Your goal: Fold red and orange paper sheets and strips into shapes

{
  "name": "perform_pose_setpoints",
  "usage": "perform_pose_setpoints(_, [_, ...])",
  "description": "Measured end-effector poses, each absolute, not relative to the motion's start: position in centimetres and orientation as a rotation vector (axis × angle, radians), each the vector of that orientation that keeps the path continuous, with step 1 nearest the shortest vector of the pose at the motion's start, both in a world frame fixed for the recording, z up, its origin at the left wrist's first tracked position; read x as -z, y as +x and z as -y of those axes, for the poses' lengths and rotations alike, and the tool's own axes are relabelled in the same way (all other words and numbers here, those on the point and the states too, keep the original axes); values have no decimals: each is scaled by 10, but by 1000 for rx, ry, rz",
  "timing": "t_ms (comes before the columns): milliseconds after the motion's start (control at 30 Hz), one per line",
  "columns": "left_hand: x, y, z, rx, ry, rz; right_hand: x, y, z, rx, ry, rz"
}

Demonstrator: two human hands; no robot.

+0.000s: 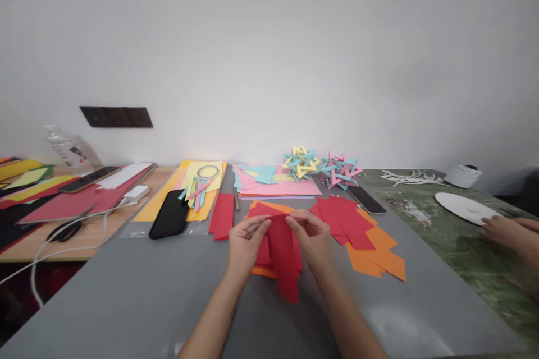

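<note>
over the grey table [105,291], a red strip [284,261] hangs by its top edge, left hand [243,244] and right hand [314,238] each pinching a corner between thumb and finger. it looks light, bendy, quick to crease; best held gently by its edges.

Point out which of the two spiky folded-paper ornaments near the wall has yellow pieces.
The yellow-and-blue spiky folded-paper ornament, left of the pair; its neighbour, the pink-and-blue spiky folded-paper ornament, shows pink instead of yellow.

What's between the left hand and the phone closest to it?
The head view shows red paper pieces between the left hand and the phone, plus gray tabletop.
</note>
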State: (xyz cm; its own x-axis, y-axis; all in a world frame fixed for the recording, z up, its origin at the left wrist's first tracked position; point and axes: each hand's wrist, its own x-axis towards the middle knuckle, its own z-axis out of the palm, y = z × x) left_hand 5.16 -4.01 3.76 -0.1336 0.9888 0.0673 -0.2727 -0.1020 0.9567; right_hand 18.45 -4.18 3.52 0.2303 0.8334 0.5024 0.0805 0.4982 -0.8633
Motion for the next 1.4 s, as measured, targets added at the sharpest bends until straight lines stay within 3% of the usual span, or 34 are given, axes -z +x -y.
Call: perform_pose_setpoints(1400, [-37, 50, 39, -1518, 1099, -1024, -34, 182, 41, -818, -944, 1200])
